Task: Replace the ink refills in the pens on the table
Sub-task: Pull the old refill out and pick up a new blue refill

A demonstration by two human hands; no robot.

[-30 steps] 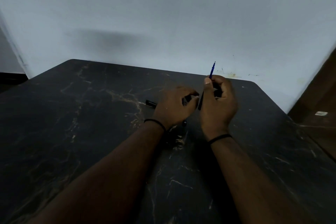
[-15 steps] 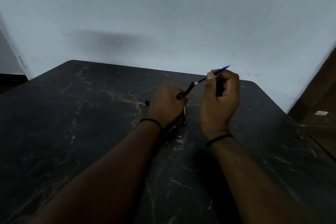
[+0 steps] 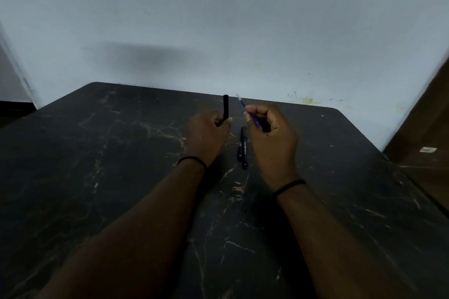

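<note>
My left hand point(image 3: 209, 133) grips a black pen barrel point(image 3: 226, 107) that stands upright out of its fingers. My right hand point(image 3: 272, 136) pinches a thin blue ink refill point(image 3: 245, 108), tilted up and to the left, its pale tip near the barrel's top but apart from it. Between the two hands, a dark pen point(image 3: 243, 147) with white lettering lies on the black marble table point(image 3: 121, 177), pointing away from me. Beside it, a second dark piece seems to lie close against its left side.
The table's far edge meets a pale wall point(image 3: 218, 19). Its right edge point(image 3: 388, 160) drops off to a brown floor with a small white object point(image 3: 428, 150). Both wrists wear thin black bands.
The hands have drawn apart. The blue refill, half a second ago joined to the barrel, is now out of it in my right hand. The left hand has turned the barrel upright.
</note>
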